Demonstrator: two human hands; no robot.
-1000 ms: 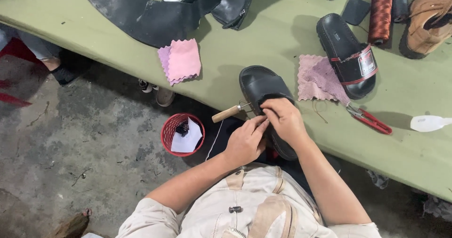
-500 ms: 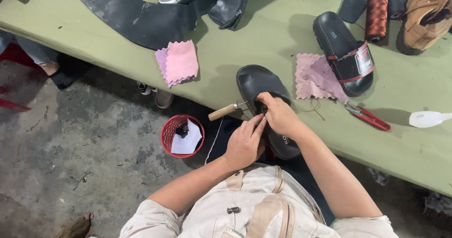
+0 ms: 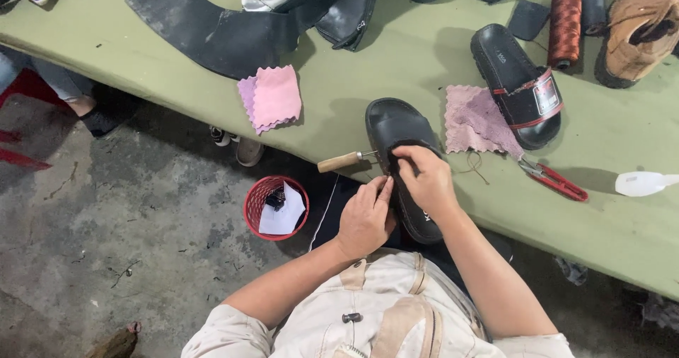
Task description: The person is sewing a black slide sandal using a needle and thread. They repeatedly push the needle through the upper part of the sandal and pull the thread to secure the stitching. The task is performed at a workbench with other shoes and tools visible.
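Note:
A black slide sandal (image 3: 393, 126) lies over the near edge of the green table (image 3: 396, 61), its heel end toward my body. My right hand (image 3: 429, 181) rests on the sandal's strap, with fingertips pinched at the strap's left edge. Against the sandal's left side, my left hand (image 3: 364, 218) has its fingers closed on the sole edge. An awl with a wooden handle (image 3: 339, 161) sticks out of the sandal's left side, free of both hands. A thin white thread (image 3: 322, 216) hangs down from there toward the floor.
On the table are a matching black sandal with a red-trimmed strap (image 3: 520, 85), two pink cloths (image 3: 272, 97) (image 3: 477, 121), red snips (image 3: 555, 180), a spool of brown thread (image 3: 564, 27), a white bottle (image 3: 643, 183), black rubber sheet (image 3: 205, 29) and other shoes. A red basket (image 3: 276, 206) stands on the concrete floor.
Both hands stay on the sandal. My right hand's fingertips have shifted slightly along the strap's left edge; the awl remains stuck in the side.

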